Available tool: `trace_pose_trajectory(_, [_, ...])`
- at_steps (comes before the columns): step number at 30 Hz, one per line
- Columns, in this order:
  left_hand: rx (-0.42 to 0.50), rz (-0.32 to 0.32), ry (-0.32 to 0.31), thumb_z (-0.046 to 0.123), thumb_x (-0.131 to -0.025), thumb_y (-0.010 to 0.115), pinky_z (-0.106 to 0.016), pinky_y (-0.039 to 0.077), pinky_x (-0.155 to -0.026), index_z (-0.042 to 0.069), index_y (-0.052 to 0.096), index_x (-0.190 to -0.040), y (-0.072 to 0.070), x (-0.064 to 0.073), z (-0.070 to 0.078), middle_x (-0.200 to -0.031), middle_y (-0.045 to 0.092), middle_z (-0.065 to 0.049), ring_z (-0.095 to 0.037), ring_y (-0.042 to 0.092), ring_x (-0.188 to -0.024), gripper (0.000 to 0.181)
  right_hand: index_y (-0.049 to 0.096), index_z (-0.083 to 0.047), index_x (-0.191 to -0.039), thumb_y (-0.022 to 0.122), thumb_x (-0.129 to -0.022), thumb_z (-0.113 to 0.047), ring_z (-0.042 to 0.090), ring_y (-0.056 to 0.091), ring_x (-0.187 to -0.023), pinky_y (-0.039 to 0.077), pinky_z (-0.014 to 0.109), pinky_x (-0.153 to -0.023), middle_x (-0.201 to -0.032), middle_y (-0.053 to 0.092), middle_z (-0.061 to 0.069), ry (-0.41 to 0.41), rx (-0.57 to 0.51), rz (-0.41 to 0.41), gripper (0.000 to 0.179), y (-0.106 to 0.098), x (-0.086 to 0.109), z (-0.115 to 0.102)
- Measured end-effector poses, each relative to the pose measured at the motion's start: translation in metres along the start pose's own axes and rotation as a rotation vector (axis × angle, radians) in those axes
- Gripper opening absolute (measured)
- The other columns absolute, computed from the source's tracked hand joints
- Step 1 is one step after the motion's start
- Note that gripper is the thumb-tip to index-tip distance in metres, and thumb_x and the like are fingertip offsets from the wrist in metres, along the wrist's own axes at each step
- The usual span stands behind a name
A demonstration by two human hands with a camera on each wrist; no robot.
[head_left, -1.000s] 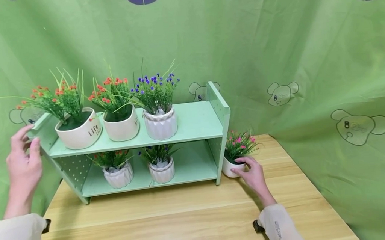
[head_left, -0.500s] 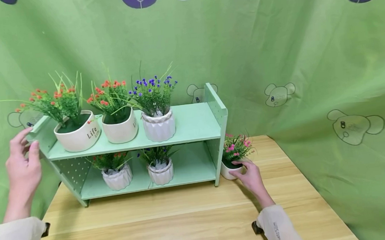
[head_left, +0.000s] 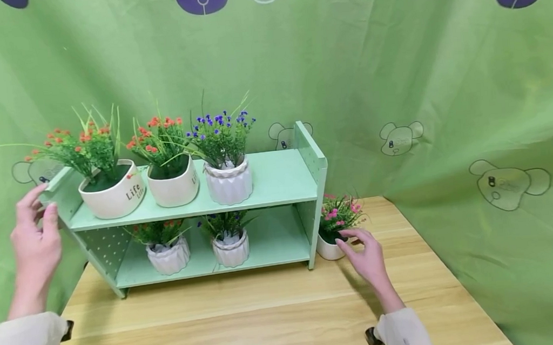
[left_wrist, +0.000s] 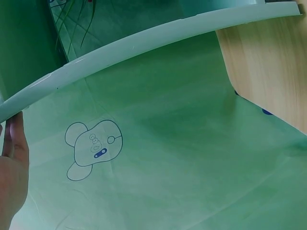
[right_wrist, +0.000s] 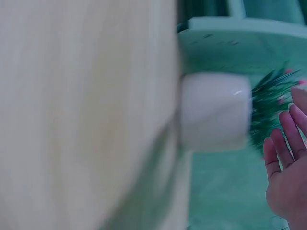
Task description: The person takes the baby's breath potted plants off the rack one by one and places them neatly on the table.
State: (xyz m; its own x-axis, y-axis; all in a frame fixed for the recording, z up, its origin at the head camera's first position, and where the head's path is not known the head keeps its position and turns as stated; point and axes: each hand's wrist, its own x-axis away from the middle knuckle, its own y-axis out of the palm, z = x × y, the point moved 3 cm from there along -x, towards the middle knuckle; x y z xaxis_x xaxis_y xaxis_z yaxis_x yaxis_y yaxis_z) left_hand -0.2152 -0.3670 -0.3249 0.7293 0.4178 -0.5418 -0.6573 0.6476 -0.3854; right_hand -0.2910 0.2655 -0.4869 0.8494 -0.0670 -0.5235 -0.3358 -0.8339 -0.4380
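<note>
On the left, my left hand (head_left: pixel 35 243) touches the upper front corner of the green two-tier shelf's (head_left: pixel 282 177) side panel with its fingertips; the left wrist view shows the fingers (left_wrist: pixel 18 136) fairly straight against the panel edge. My right hand (head_left: pixel 368 257) stands just off a white pot (head_left: pixel 330 250) of pink flowers (head_left: pixel 340 213), fingers spread and holding nothing. That pot stands upright on the table, close beside the shelf's right side panel. In the right wrist view the open hand (right_wrist: pixel 288 177) lies beside the leaves, apart from the pot (right_wrist: pixel 216 112).
Two white pots with red flowers (head_left: pixel 112 196) (head_left: pixel 174 186) and a ribbed pot of blue flowers (head_left: pixel 230 184) stand on the top tier. Two ribbed pots (head_left: pixel 168 257) (head_left: pixel 231 251) are on the lower tier. A green curtain (head_left: pixel 444 72) hangs behind the wooden table (head_left: pixel 249 326).
My right hand has let go of the pink-flower pot and drawn back slightly toward the right and front. My left hand has stayed at the shelf's side panel.
</note>
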Motion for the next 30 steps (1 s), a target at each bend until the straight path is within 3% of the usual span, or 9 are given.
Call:
trace_pose_trajectory(5, [-0.012,0.002,-0.011,0.024,-0.103,0.04,-0.025,0.049,-0.101,0.041,0.031,-0.144,-0.001,0.002,0.002,-0.143,0.047,-0.012,-0.01,0.048,-0.121,0.046,0.069,0.002,-0.104,0.073,-0.084,-0.006,0.026,0.059,-0.084,0.056,0.028,-0.073,-0.1,0.068,0.015,-0.126,-0.131,0.056,0.022,-0.012,-0.006,-0.072])
trace_pose_trajectory(9, [-0.018,-0.007,-0.025,0.025,-0.103,0.04,-0.025,0.049,-0.101,0.042,0.03,-0.144,-0.001,0.003,0.003,-0.143,0.047,-0.013,-0.01,0.048,-0.122,0.046,0.067,0.006,-0.105,0.071,-0.083,0.002,0.021,0.059,-0.083,0.056,0.022,-0.075,-0.098,0.065,0.02,-0.234,-0.241,0.045,0.023,-0.014,-0.012,-0.132])
trace_pose_trajectory(13, [-0.021,-0.004,-0.031,0.026,-0.102,0.04,-0.026,0.049,-0.101,0.042,0.03,-0.144,-0.001,0.002,0.003,-0.142,0.048,-0.013,-0.01,0.048,-0.121,0.046,0.064,0.007,-0.11,0.071,-0.082,0.005,0.022,0.061,-0.087,0.057,0.034,-0.082,-0.101,0.063,0.022,-0.294,-0.338,-0.02,0.029,-0.004,-0.02,-0.181])
trace_pose_trajectory(16, [-0.02,-0.002,-0.028,0.025,-0.102,0.04,-0.024,0.049,-0.099,0.042,0.03,-0.144,-0.001,0.001,0.003,-0.143,0.047,-0.012,-0.01,0.048,-0.121,0.046,0.06,0.006,-0.117,0.07,-0.083,0.003,0.033,0.06,-0.096,0.055,0.044,-0.09,-0.108,0.061,0.024,-0.308,-0.398,-0.095,0.036,0.01,-0.03,-0.21])
trace_pose_trajectory(19, [-0.031,-0.004,-0.029,0.025,-0.103,0.04,-0.02,0.05,-0.095,0.042,0.029,-0.144,-0.001,0.0,0.002,-0.143,0.047,-0.012,-0.011,0.049,-0.119,0.046,0.056,0.001,-0.127,0.071,-0.084,-0.002,0.038,0.057,-0.107,0.051,0.047,-0.098,-0.117,0.058,0.023,-0.302,-0.426,-0.174,0.045,0.029,-0.044,-0.227])
trace_pose_trajectory(24, [-0.042,-0.012,-0.032,0.025,-0.103,0.039,-0.022,0.05,-0.097,0.041,0.028,-0.145,-0.001,0.001,0.001,-0.145,0.045,-0.011,-0.013,0.048,-0.121,0.046,0.048,-0.021,-0.139,0.074,-0.085,-0.022,0.024,0.048,-0.125,0.046,0.041,-0.106,-0.134,0.049,0.006,-0.266,-0.379,-0.278,0.059,0.067,-0.069,-0.236])
trace_pose_trajectory(30, [-0.03,-0.01,-0.03,0.025,-0.103,0.039,-0.029,0.05,-0.1,0.041,0.029,-0.145,0.0,0.002,0.003,-0.144,0.046,-0.012,-0.013,0.048,-0.12,0.046,0.046,-0.03,-0.14,0.075,-0.082,-0.036,0.021,0.043,-0.129,0.042,0.045,-0.109,-0.138,0.041,0.004,-0.229,-0.277,-0.31,0.065,0.093,-0.084,-0.254])
